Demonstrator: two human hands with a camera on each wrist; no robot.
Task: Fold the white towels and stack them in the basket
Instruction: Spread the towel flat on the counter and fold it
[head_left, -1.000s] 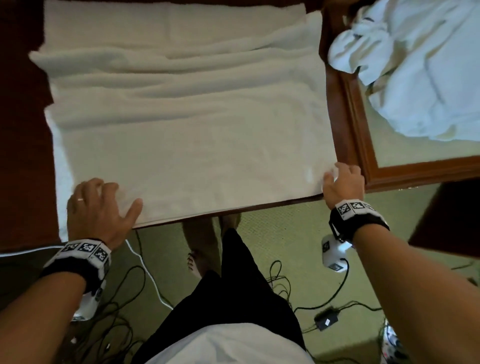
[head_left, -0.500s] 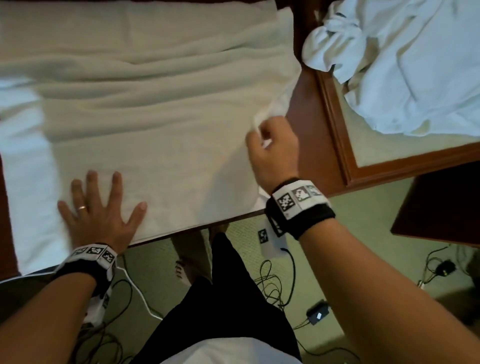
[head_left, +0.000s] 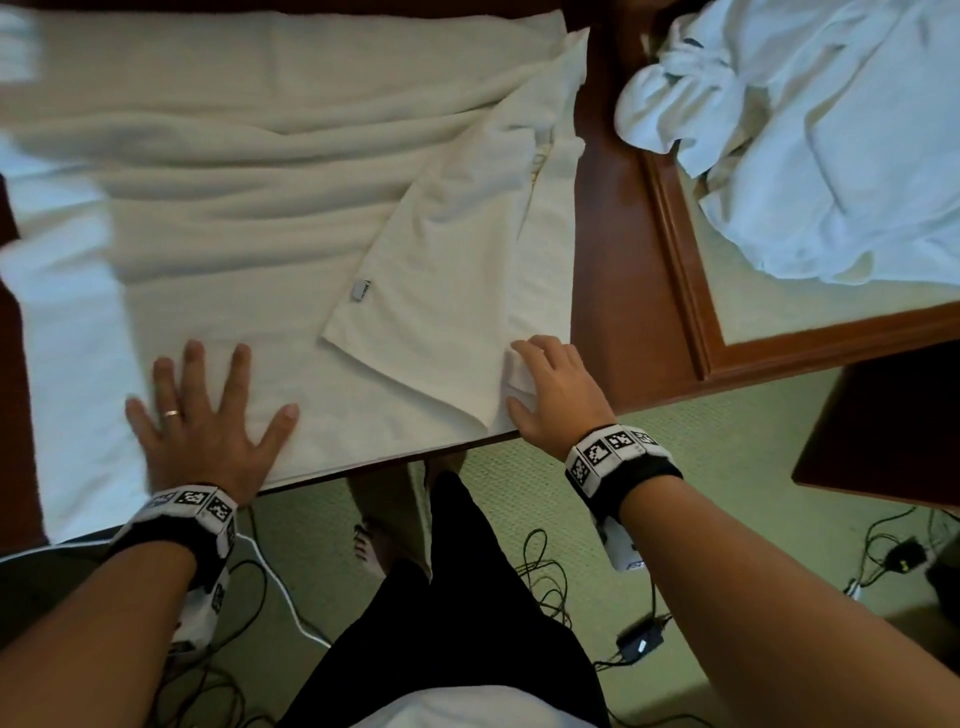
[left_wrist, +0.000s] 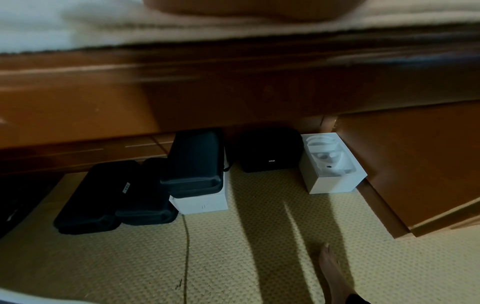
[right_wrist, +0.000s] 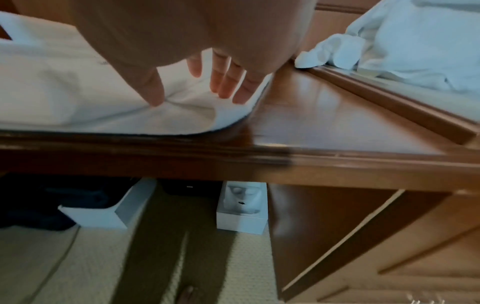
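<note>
We have the white towel (head_left: 249, 171) spread on the wooden table (head_left: 613, 291): thick terry, soft and limp, rumpled in long ridges, best lifted by its corners. Our left hand (head_left: 208, 426) presses it flat, fingers splayed. Our right hand (head_left: 558, 395) rests loose-fingered on the near right corner, beside a turned-over flap; whether it pinches the cloth we cannot tell.

The towel (head_left: 249, 171) is cream-white, and the heap of towels (head_left: 810, 135) at the right looks bluish white. The table (head_left: 613, 291) is reddish-brown wood. The carpet (head_left: 727, 519) is pale green with a small woven pattern. Both wristbands (head_left: 618, 457) are black with black-and-white square markers. The cases (left_wrist: 192, 162) under the table are black, the boxes (left_wrist: 335, 181) white.
</note>
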